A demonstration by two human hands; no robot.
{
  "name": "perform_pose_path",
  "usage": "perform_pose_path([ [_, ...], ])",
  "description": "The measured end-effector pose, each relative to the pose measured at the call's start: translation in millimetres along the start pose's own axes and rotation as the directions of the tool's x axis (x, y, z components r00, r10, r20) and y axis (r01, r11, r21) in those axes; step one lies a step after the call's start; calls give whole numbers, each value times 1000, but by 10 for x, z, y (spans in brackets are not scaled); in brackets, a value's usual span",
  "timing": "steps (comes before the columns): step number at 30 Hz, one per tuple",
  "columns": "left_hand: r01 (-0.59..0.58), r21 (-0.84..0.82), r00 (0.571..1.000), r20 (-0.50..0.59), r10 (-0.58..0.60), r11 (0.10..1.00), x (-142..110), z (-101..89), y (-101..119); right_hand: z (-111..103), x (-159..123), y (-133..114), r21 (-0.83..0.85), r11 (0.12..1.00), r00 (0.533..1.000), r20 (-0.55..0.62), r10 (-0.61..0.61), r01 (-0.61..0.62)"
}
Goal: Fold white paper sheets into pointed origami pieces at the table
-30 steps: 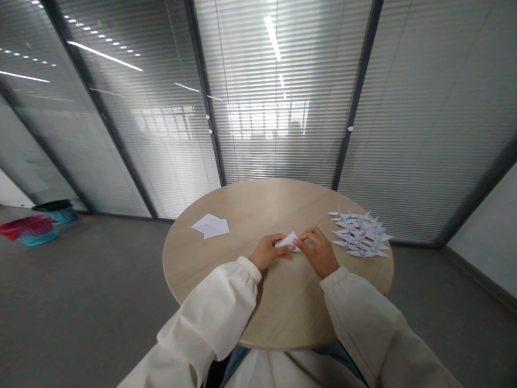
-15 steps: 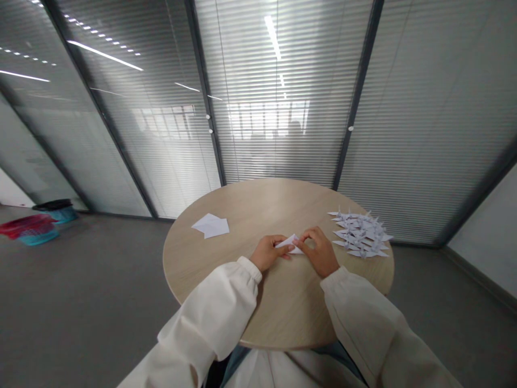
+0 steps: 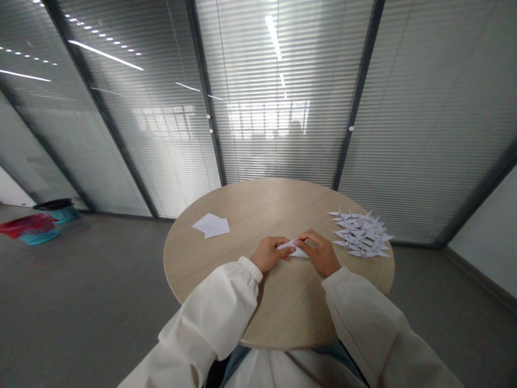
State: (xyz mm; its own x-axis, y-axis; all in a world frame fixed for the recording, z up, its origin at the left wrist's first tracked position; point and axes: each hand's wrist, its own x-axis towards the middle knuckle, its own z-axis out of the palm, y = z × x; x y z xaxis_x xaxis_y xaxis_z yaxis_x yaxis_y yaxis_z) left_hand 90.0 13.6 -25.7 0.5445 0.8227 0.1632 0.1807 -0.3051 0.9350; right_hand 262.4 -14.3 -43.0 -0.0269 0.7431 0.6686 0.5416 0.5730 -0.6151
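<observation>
A small folded white paper [image 3: 294,249] lies on the round wooden table [image 3: 226,269] between my two hands. My left hand [image 3: 268,253] pinches its left end with curled fingers. My right hand [image 3: 321,252] presses down on its right side, fingers bent over the fold. Both sleeves are cream-coloured.
A heap of several folded white paper cranes [image 3: 360,233] sits at the table's right. Loose white paper sheets [image 3: 211,226] lie at the left. Glass walls with blinds stand behind; red and blue baskets [image 3: 30,228] rest on the grey floor at far left.
The paper's raised point has been pressed flatter onto the table, and my right hand's fingers have slid over it toward the left.
</observation>
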Motion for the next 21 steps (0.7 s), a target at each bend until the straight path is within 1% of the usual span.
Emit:
perform_pose_path([
  [9, -10, 33, 1000, -4, 10, 999, -20, 4, 44, -2, -5, -14, -17, 1000, 1000, 8, 24, -23],
  [16, -10, 68, 1000, 7, 10, 998, -15, -2, 15, 4, -7, -3, -30, 999, 1000, 9, 17, -17],
  [21, -15, 109, 1000, 7, 15, 994, -25, -3, 47, 8, -11, 3, -47, 999, 1000, 15, 11, -10],
])
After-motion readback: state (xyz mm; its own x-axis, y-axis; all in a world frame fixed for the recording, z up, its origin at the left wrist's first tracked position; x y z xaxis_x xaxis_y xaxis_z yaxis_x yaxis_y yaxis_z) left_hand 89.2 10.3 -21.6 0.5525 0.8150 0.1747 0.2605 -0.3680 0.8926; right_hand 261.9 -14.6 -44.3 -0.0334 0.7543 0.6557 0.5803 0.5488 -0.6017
